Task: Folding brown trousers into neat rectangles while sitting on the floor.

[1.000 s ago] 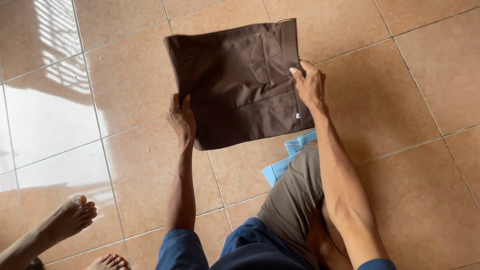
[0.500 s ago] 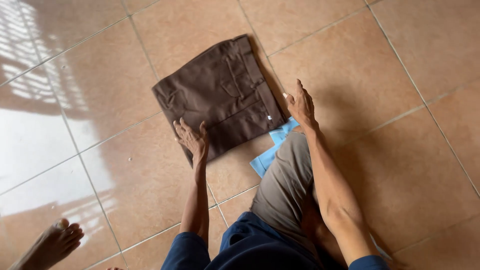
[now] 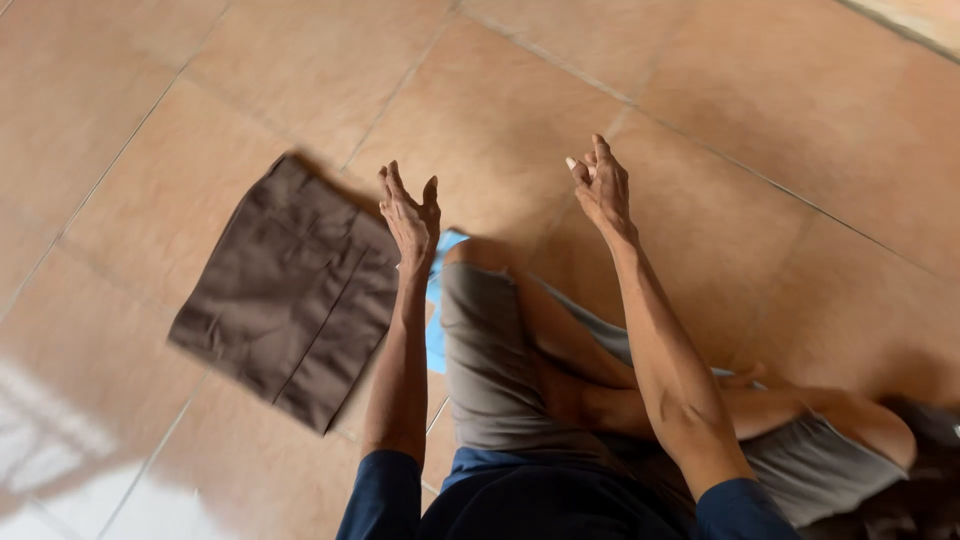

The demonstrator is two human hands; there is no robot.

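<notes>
A folded brown garment [image 3: 290,290] lies flat on the tiled floor [image 3: 760,130], off to the left of the left hand [image 3: 410,215] and slightly nearer the person than its fingertips; its stitched seams and a pocket line show on the upper face, and one corner points away from the person while the opposite corner points back toward the body. The garment is close beside the left forearm but nothing touches it. The left hand is raised above the floor with its fingers stretched out and a little spread, the grip fully open and holding nothing. Just behind and below that hand, between it and the bent knee, a strip of light blue cloth [image 3: 437,300] shows on the floor, mostly hidden under the person's leg in grey shorts [image 3: 490,350]. Further right, well apart from the brown garment, the right hand [image 3: 603,185] is also lifted clear of the floor, its fingers loosely curled upward and drawn toward one another; its grip is open too, with nothing in it. Between the two hands there is only bare tile with a grout line running across. Below both hands the forearms lead back to dark blue sleeves [image 3: 385,495] at the lower edge of the view, and the person's crossed legs lie to the right of and beneath the right forearm.
</notes>
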